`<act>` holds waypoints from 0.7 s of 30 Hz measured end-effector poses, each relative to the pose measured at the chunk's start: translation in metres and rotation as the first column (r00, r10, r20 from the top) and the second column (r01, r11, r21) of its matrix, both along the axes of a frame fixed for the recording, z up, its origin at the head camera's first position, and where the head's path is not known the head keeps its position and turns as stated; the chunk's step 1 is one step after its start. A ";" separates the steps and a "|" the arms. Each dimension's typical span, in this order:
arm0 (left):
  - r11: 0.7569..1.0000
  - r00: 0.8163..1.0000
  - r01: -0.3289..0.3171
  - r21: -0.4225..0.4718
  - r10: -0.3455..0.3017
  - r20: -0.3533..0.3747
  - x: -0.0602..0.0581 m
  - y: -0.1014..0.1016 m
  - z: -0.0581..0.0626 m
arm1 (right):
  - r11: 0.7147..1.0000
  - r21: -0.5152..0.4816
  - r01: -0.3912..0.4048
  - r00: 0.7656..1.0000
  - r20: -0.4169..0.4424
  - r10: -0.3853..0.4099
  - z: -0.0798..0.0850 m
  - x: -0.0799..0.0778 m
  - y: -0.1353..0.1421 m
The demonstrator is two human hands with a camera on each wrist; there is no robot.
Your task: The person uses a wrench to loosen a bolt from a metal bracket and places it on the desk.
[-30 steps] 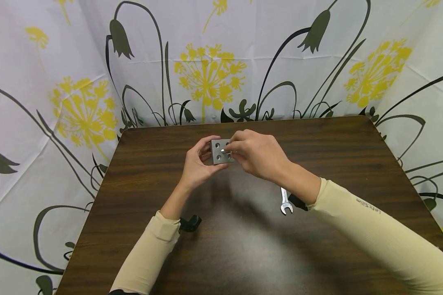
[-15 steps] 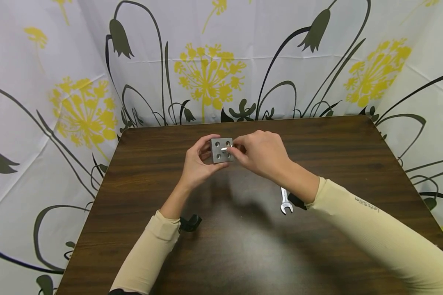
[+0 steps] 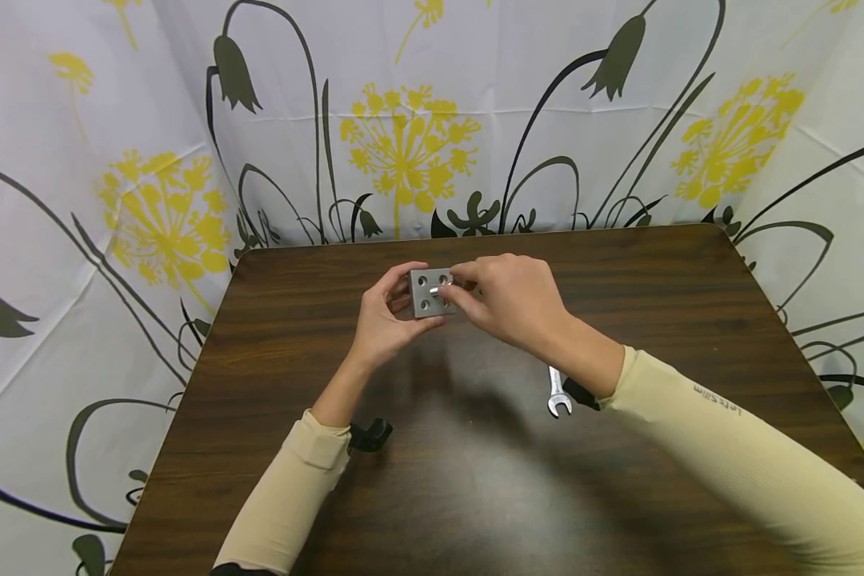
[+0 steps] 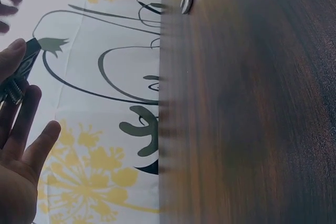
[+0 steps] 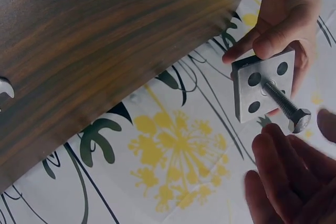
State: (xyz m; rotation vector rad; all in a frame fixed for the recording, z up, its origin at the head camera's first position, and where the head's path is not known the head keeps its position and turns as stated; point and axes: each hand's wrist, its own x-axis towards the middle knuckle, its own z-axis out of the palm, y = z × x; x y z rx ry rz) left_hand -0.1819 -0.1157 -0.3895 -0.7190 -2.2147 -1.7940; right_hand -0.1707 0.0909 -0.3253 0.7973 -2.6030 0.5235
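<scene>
My left hand point(image 3: 385, 320) holds a small square metal block point(image 5: 283, 69) by its edges, raised over the back of the table. Several round holes sit near the block's corners. A hex bolt point(image 5: 283, 100) stands out of the middle of its face, with much of the threaded shank and the head showing. In the left wrist view a threaded end point(image 4: 14, 94) shows at the block's other side. My right hand point(image 3: 514, 300) is at the bolt head; in the right wrist view its thumb and fingers stand spread around the head, with a gap.
An open-ended wrench point(image 3: 558, 396) lies on the dark wooden table point(image 3: 475, 480), partly hidden under my right forearm. A flower-patterned curtain point(image 3: 432, 120) hangs right behind the table's back edge.
My right fingers have shifted from over the bolt to its right side, uncovering more of the block's face. My left hand and the block have barely moved.
</scene>
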 end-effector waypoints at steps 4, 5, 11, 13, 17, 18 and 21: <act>1.000 1.000 -0.007 -0.008 0.007 0.000 0.000 0.000 0.002 | 0.995 -0.001 0.099 0.993 0.058 -0.099 0.002 0.000 -0.001; 1.000 1.000 -0.009 -0.008 0.009 0.003 0.000 0.000 0.002 | 0.995 0.006 0.103 0.993 0.062 -0.103 0.002 0.000 -0.001; 1.000 1.000 -0.002 -0.003 0.002 0.018 -0.001 0.001 0.002 | 0.999 0.027 0.030 0.999 0.034 -0.031 0.002 -0.001 -0.001; 1.000 1.000 -0.003 -0.004 0.003 0.021 -0.001 0.000 0.001 | 0.999 0.033 -0.027 1.000 0.009 0.026 0.001 -0.002 0.000; 1.000 1.000 -0.005 0.007 0.005 0.030 -0.001 0.000 0.001 | 0.988 0.040 -0.148 0.988 -0.038 0.150 0.000 -0.002 0.003; 1.000 1.000 -0.004 0.009 0.004 0.031 -0.001 -0.001 0.001 | 0.986 0.041 -0.163 0.985 -0.049 0.165 0.000 -0.002 0.003; 1.000 1.000 0.000 0.019 -0.001 0.030 -0.001 -0.001 0.000 | 0.987 0.024 -0.156 0.985 -0.065 0.157 -0.001 -0.002 0.003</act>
